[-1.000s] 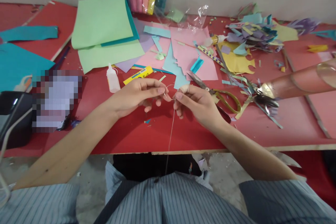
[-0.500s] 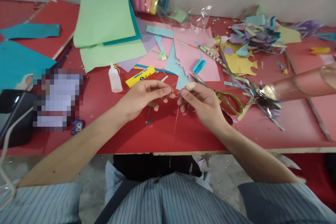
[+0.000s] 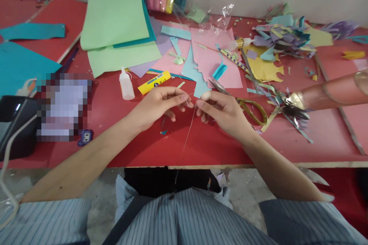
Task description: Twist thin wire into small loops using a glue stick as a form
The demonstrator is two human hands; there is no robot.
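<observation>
A thin pale thread (image 3: 187, 134) hangs from my right hand (image 3: 220, 109), its lower end dangling past the table's front edge. Thumb and forefinger of that hand are pinched on it, and a pale wrap covers one fingertip. My left hand (image 3: 163, 105) is closed in a pinch on a small loop of the same thread, which curls between the two hands. Both hands hover over the red table (image 3: 155, 149), a short gap apart. Behind the right fingers lie the olive-handled scissors (image 3: 254, 111). Beyond my left hand are a yellow glue stick (image 3: 154, 82) and a white squeeze bottle (image 3: 126, 85).
Green paper sheets (image 3: 115, 19) and pink paper (image 3: 214, 46) cover the back. A heap of paper scraps (image 3: 283, 36) sits back right, with a pinkish tube-shaped object (image 3: 333, 92) in front. At left are a blurred phone (image 3: 64, 107) and a black box (image 3: 15, 130) with a cable.
The thread's loop between my hands has grown more visible, and its dangling end has swung to the left. My hands have barely moved.
</observation>
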